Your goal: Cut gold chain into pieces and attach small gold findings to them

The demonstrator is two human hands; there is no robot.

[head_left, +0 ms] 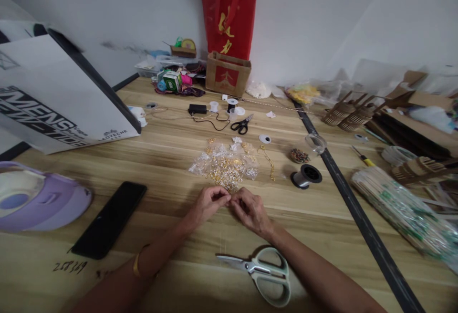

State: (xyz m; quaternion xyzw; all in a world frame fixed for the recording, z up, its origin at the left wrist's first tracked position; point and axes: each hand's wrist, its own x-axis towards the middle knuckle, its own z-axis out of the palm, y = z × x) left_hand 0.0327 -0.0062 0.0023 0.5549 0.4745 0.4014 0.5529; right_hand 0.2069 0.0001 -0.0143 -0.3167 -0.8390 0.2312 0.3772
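My left hand (212, 202) and my right hand (252, 209) meet fingertip to fingertip over the wooden table, each closed in a pinch. Whatever is between the fingers is too small to make out. Just beyond them lies a pile of gold and silver jewelry findings (226, 171), partly on clear plastic bags (202, 161). A gold chain (271, 164) rests to the right of the pile. Beside my right forearm are large scissors (266, 272) with pale handles, their blades pointing left.
A black phone (110, 220) and a purple-white visor (46, 198) lie at left, below a large white box (67, 93). To the right stand a wire spool (307, 176) and a dish of small beads (299, 155). Black scissors (242, 124) lie farther back, before a cardboard box (227, 74).
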